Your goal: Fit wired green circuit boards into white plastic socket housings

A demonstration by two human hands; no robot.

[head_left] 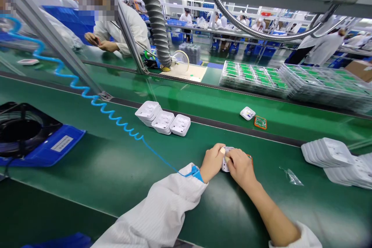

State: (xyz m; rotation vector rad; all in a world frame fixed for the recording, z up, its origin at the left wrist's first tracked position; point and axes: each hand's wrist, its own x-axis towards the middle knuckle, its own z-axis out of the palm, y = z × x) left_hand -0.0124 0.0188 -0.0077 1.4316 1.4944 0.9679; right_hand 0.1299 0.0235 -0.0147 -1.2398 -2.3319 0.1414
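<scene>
Both my hands meet over a white plastic casing (225, 166) on the green work surface. My left hand (213, 161) grips its left edge, and a blue wrist strap circles that wrist. Bent over the casing from the right, my right hand (240, 166) presses its fingers onto the inside and hides much of it. Part of an orange-edged piece (251, 159) shows just behind my right hand; the rest is covered. Farther back, another white casing (247, 113) lies beside a green circuit board with an orange rim (260, 122).
Stacked white casings stand at left (180, 125) and right (337, 153). A clear plastic scrap (293, 177) lies right of my hands. A coiled blue cord (109, 113) runs to my wrist. A fan (24, 130) sits left. Circuit-board trays (252, 77) and a co-worker (130, 27) are across the line.
</scene>
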